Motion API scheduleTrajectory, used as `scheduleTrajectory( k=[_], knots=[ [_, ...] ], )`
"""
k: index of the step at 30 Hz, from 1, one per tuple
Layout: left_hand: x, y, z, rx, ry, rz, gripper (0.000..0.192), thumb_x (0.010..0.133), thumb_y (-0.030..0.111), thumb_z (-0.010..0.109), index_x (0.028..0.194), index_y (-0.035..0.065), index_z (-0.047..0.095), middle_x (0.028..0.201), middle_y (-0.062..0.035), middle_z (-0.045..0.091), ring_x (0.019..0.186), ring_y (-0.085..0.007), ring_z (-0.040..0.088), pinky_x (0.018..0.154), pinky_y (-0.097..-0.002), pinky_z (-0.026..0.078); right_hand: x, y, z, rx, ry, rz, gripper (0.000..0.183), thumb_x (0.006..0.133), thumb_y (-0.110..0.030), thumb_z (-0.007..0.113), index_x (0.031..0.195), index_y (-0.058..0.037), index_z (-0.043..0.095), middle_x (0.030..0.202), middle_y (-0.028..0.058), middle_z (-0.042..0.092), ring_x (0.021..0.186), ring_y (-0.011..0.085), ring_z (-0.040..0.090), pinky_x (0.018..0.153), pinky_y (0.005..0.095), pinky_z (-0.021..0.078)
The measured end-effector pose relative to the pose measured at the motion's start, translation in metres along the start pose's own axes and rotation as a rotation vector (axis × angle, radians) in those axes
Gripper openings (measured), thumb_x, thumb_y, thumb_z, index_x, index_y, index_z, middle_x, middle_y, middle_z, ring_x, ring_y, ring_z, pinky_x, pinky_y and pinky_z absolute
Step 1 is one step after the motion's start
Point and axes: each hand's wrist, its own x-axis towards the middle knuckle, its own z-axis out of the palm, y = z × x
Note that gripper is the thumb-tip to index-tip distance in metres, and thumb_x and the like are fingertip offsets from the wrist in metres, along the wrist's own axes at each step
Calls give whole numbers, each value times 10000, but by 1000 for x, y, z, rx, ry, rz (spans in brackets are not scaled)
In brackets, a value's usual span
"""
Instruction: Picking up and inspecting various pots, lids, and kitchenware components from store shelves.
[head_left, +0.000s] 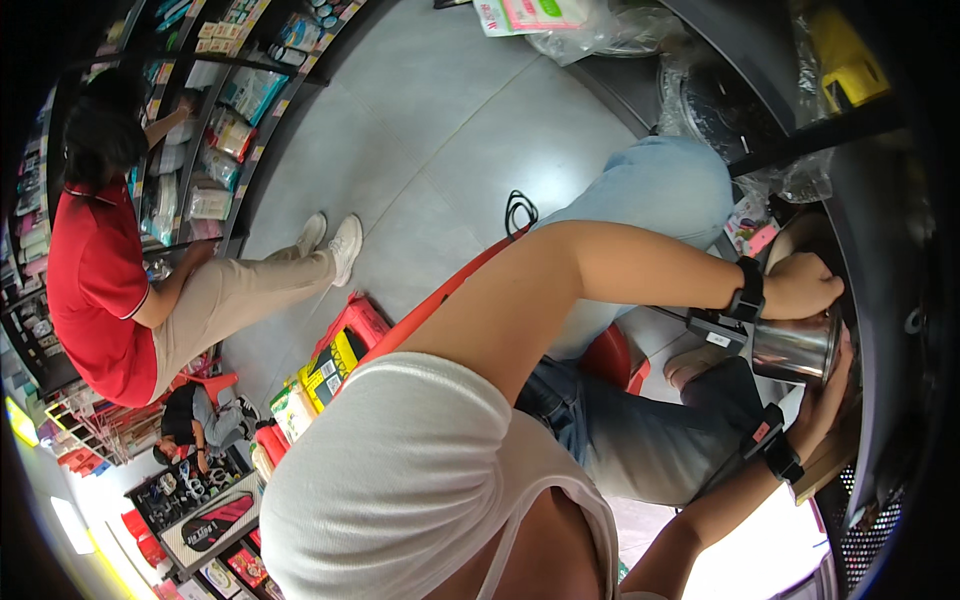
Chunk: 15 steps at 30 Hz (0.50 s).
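Observation:
A shiny cylindrical metal cup (791, 351) is between my hands at the right side of the head view, close to a dark shelf edge (874, 330). My right hand (832, 390) wraps the cup's lower side near its rim. Against its upper side, my left hand (802, 286) is curled into a fist. Its fingers are hidden from this angle, so whether they grip the cup or something else is unclear. Each wrist wears a black strap, with a small dark box (716, 334) by the left one.
Clear plastic wrapping (682, 97) covers goods on the shelving above. A red stool (611, 360) shows by my jeans. A black cable loop (519, 212) hangs behind my arm. At the left, a person in a red shirt (101, 270) reaches into stocked shelves (225, 157); another person (187, 424) sits farther back.

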Motion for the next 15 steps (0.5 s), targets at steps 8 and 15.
scheduleTrajectory(
  k=[8, 15],
  knots=[
    [19, -25, -19, 427, -336, 324, 207, 824, 168, 459, 755, 2, 562, 588, -120, 558, 503, -185, 547, 468, -309, 417, 1, 20, 25, -443, 179, -416, 418, 864, -348, 516, 1109, -18, 593, 1097, 60, 583, 1045, 148, 506, 912, 267, 366],
    [6, -24, -27, -168, -366, -265, 219, 871, 215, 513, 716, 63, 547, 533, 83, 321, 471, -17, 255, 446, -212, 182, -6, 37, 38, -85, 220, -182, 299, 837, -206, 576, 1094, -55, 601, 959, 27, 601, 920, 82, 549, 809, 185, 398]
  ],
)
